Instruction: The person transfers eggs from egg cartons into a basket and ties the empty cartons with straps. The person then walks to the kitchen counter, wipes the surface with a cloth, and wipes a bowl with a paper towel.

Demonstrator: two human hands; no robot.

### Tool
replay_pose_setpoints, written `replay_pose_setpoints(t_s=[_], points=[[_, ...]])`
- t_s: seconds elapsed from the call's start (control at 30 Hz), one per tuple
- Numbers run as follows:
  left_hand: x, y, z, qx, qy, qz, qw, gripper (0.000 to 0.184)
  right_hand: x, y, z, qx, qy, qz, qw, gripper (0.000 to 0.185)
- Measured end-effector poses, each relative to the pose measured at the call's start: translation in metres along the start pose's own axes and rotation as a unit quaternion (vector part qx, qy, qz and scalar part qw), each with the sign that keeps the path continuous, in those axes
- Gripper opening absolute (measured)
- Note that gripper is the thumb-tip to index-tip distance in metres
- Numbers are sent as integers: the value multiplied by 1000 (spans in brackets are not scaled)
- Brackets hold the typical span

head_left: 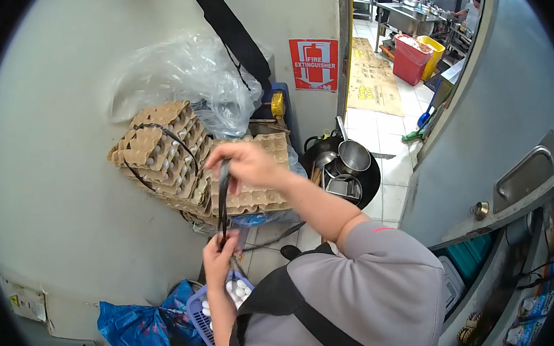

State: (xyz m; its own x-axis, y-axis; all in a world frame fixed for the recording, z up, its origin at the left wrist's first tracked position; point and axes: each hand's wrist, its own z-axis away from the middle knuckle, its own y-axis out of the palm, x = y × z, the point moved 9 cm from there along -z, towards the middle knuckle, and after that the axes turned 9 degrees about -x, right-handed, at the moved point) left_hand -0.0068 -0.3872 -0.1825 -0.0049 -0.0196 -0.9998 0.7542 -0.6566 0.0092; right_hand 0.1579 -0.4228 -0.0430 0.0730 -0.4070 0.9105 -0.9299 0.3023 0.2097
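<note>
A black strip (222,206), perhaps a strap or a strip of plastic, is stretched nearly upright between my two hands. My right hand (244,165) has its fingers closed on the upper end, in front of the egg trays. Lower down, my left hand (221,259) pinches the lower end, above a purple basket (195,314) of white eggs (239,290). Behind my right hand lies a flat stack of cardboard egg trays (272,202). To its left, a tilted stack of egg trays (160,149) has black strips around it.
Pots and a saucepan (353,156) sit in a dark round container right of the trays. Clear plastic (187,76) hangs behind. A blue bag (134,331) lies lower left. An open metal door (498,125) stands right; people work in the kitchen beyond.
</note>
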Motion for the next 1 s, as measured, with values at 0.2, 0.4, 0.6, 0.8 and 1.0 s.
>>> replay_pose_setpoints(t_s=[0.2, 0.4, 0.6, 0.8, 1.0], points=[[-16, -119, 22, -177, 113, 102, 972, 26, -60, -54, -3, 94, 40, 65, 993, 34], [-100, -91, 24, -287, 225, -292, 884, 35, -46, 35, 15, 261, -101, 256, 925, 106], [-100, -47, 17, -228, 212, -63, 948, 26, -98, 146, 55, 273, 62, -105, 954, 107], [-53, -65, 26, -158, 132, 131, 970, 32, -134, 154, 73, 284, 240, -12, 928, 70], [-46, -86, 40, -223, 242, 45, 943, 30, -135, 144, 48, 170, -168, 259, 936, 22]])
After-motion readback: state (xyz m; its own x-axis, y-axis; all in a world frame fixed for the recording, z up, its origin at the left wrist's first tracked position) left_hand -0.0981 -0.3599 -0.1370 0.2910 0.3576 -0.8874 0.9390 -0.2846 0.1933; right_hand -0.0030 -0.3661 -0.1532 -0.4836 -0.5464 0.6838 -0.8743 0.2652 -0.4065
